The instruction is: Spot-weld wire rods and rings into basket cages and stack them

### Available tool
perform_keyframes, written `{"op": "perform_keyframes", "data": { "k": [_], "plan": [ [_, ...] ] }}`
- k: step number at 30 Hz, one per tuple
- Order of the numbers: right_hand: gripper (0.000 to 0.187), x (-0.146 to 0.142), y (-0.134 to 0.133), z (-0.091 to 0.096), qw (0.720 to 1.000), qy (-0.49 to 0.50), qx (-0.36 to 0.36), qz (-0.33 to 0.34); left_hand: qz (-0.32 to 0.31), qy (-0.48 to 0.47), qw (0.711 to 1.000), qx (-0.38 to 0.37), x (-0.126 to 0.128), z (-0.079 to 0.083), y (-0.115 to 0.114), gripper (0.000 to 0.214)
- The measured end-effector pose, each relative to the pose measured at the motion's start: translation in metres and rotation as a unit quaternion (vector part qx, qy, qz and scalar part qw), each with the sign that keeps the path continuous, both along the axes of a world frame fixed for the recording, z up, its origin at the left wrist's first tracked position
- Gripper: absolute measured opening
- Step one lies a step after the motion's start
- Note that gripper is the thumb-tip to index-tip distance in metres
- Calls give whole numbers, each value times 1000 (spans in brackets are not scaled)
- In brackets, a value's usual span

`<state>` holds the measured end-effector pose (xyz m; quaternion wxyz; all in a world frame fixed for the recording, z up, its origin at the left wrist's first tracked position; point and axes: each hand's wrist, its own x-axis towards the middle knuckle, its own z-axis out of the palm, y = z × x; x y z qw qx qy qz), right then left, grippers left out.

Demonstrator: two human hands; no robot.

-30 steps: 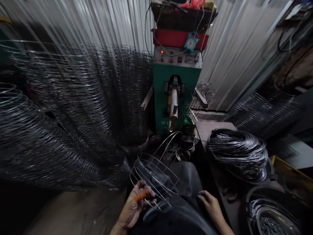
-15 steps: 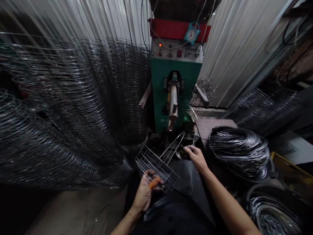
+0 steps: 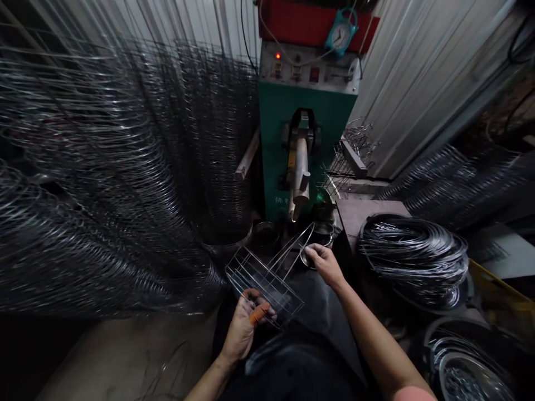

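Wire basket frame (image 3: 265, 284) is held up between the 2 hands, low in front of the body. L hand (image 3: 243, 326) has its fingers curled thru the wires, orange-taped finger (image 3: 258, 313) on top. R hand (image 3: 326, 266) is curled at the frame's long wire ends, just by a steel bowl (image 3: 321, 236); can't tell if it's gripping. Frame looks light, stiff but springy; best held at the cross wires, not the free ends. Green welding machine (image 3: 276, 139) behind, small white lettering (image 3: 282, 200) unreadable. Wire coils (image 3: 413, 259) on the bench (image 3: 371, 214) to the right.
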<state>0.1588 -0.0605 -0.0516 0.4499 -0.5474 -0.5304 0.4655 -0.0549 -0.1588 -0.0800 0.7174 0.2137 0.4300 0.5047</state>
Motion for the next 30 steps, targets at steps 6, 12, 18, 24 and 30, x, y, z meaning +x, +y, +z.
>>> {"op": "perform_keyframes", "data": {
  "k": [6,12,18,24,30],
  "plan": [
    [35,-7,6,-15,998,64,-5,-1,-5,6,1000,2,0,-5,3,38],
    [36,-12,13,-21,990,135,-34,-9,-7,-1,1000,-8,-4,-6,7,40],
    [36,-19,13,-18,990,137,-34,-20,-27,29,999,-19,-9,-11,11,39],
    [38,-25,0,-12,998,53,-2,-39,51,198,978,-41,-43,5,11,57],
    [39,-29,-2,-12,998,44,6,-41,44,596,746,295,-15,65,40,57]
  ]
}}
